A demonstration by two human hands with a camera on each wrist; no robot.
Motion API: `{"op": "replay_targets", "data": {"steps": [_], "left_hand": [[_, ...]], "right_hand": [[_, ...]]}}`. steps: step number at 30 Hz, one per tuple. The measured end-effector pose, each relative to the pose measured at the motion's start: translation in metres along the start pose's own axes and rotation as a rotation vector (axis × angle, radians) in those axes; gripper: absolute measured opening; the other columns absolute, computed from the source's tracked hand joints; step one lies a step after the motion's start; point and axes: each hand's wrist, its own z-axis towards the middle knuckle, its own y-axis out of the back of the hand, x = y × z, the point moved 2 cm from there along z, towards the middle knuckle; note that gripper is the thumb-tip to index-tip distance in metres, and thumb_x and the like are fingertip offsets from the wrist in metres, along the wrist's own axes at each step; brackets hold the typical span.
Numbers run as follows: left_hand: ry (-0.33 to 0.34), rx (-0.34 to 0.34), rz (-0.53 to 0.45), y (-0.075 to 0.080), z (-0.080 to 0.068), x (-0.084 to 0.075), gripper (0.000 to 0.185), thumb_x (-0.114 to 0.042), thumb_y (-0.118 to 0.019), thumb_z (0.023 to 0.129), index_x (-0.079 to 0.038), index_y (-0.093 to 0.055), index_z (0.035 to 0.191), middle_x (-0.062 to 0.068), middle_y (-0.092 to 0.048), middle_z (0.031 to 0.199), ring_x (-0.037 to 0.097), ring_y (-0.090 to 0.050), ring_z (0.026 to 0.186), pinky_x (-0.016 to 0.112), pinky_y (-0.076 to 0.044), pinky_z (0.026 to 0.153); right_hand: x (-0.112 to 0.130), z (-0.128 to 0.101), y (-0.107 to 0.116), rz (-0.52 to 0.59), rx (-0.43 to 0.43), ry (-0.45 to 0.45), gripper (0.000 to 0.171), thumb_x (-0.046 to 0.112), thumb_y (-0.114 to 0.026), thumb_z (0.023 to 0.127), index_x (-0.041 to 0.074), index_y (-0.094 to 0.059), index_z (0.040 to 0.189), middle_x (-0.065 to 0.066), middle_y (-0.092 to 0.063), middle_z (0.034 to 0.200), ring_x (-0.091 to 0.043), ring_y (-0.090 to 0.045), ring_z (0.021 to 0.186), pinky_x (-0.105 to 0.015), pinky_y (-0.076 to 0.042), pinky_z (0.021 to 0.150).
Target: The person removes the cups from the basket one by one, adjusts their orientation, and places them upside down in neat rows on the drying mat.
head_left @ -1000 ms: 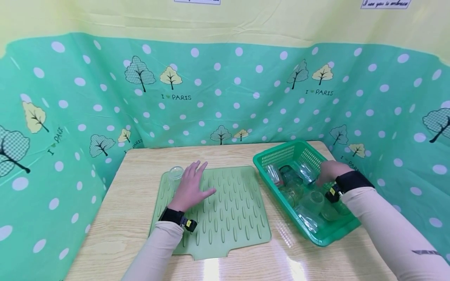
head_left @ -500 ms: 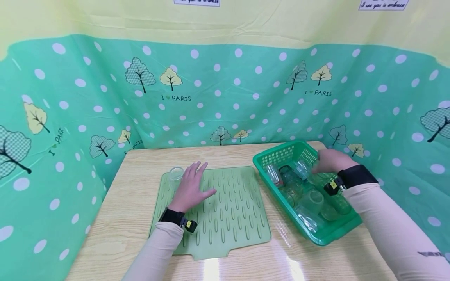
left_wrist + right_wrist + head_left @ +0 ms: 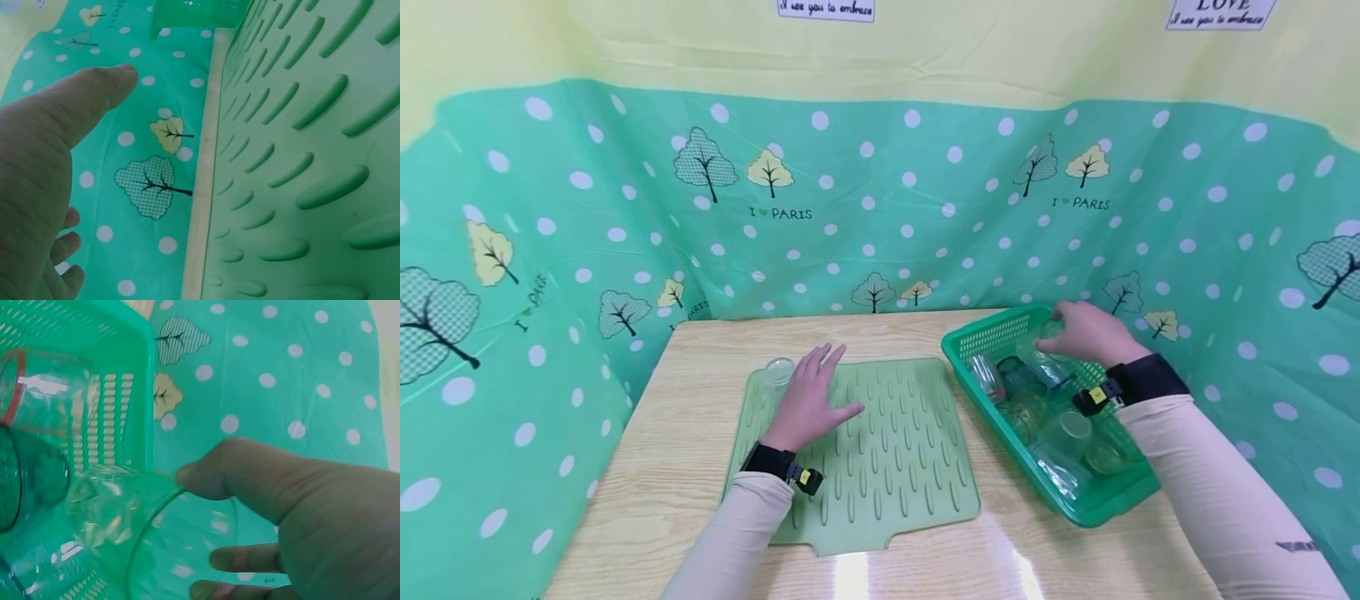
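My right hand (image 3: pixel 1092 333) grips a clear drinking glass (image 3: pixel 1036 343) by its rim, over the back of the green basket (image 3: pixel 1093 512). In the right wrist view the thumb lies at the rim of that glass (image 3: pixel 112 515), with two fingertips seen through or beside its mouth. My left hand (image 3: pixel 808 400) hovers over the pale green drying mat (image 3: pixel 887 467), fingers spread and holding nothing. Just beyond its fingers a clear glass (image 3: pixel 778 372) stands at the mat's back left corner, partly hidden by the hand.
Several more glasses lie in the basket, among them a red-rimmed one (image 3: pixel 53 394) and a dark-tinted one (image 3: pixel 31 478). A wooden table (image 3: pixel 632 467) carries mat and basket. A dotted green curtain (image 3: pixel 902 208) hangs close behind and along both sides.
My right hand has risen from inside the basket and moved back and left, bringing the clear glass up with it. My left hand has stayed in place.
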Motion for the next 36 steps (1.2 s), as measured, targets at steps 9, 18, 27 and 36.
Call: {"op": "replay_targets", "data": {"steps": [9,18,27,36], "left_hand": [[-0.009,-0.002,-0.026,0.001,0.003,-0.006,0.105,-0.053,-0.082,0.084,-0.019,-0.025,0.165,0.017,-0.028,0.166,0.039,-0.026,0.152,0.060,-0.027,0.123],[-0.012,-0.014,-0.032,0.002,0.005,-0.006,0.104,-0.054,-0.081,0.084,-0.021,-0.025,0.165,0.017,-0.029,0.166,0.039,-0.029,0.151,0.060,-0.031,0.121],[-0.008,-0.038,-0.036,0.005,0.005,-0.007,0.104,-0.054,-0.081,0.085,-0.019,-0.025,0.165,0.016,-0.032,0.164,0.038,-0.032,0.150,0.058,-0.033,0.120],[-0.017,-0.053,-0.142,0.010,0.006,-0.013,0.096,-0.054,-0.076,0.090,-0.025,-0.024,0.165,0.008,-0.033,0.164,0.030,-0.034,0.150,0.053,-0.039,0.118]], "right_hand": [[0.024,0.001,-0.005,0.057,-0.098,0.020,0.073,0.041,-0.073,0.093,-0.005,-0.048,0.144,-0.031,-0.051,0.137,-0.049,-0.056,0.118,-0.064,-0.052,0.087],[0.053,0.009,-0.021,0.198,-0.143,0.107,0.069,0.037,-0.074,0.095,-0.003,-0.047,0.145,-0.028,-0.050,0.140,-0.046,-0.053,0.124,-0.062,-0.050,0.096],[0.082,0.014,-0.038,0.320,-0.100,0.179,0.065,0.033,-0.075,0.096,0.000,-0.049,0.146,-0.022,-0.054,0.139,-0.044,-0.053,0.127,-0.057,-0.051,0.097],[0.107,0.019,-0.061,0.462,-0.039,0.315,0.063,0.029,-0.077,0.095,0.006,-0.050,0.147,-0.016,-0.056,0.143,-0.036,-0.056,0.129,-0.050,-0.054,0.100]]}}
